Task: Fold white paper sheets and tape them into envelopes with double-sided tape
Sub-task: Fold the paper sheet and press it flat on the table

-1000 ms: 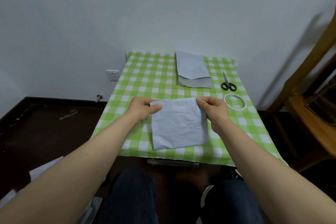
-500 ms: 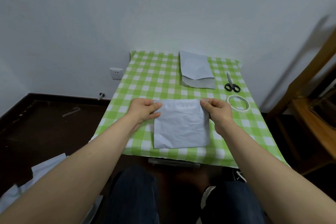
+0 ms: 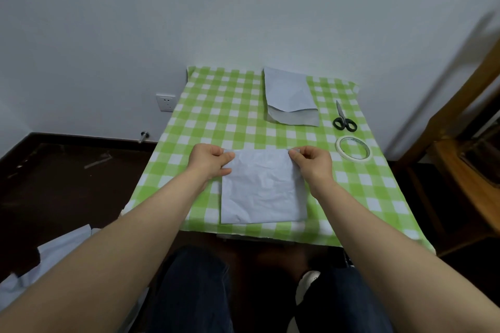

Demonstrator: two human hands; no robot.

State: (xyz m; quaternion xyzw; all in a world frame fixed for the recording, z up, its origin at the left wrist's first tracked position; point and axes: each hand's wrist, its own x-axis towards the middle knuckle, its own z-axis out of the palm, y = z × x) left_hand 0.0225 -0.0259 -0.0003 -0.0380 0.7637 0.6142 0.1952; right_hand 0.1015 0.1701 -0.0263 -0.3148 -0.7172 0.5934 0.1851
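A folded, slightly crumpled white paper sheet [image 3: 262,188] lies flat near the front of the green checked table [image 3: 224,116]. My left hand [image 3: 209,159] pinches its far left corner. My right hand [image 3: 311,161] pinches its far right corner. A stack of folded white paper envelopes [image 3: 289,97] sits at the back of the table. To the right of my right hand lies a roll of double-sided tape [image 3: 354,149].
Black-handled scissors [image 3: 343,117] lie behind the tape roll. A wooden chair [image 3: 465,159] stands close on the right. White sheets [image 3: 54,254] lie on the dark floor at the lower left. The wall is right behind the table.
The paper's far edge has come down from slightly lifted to flat on the table. Both hands have stayed at its far corners, and the camera has tilted a little.
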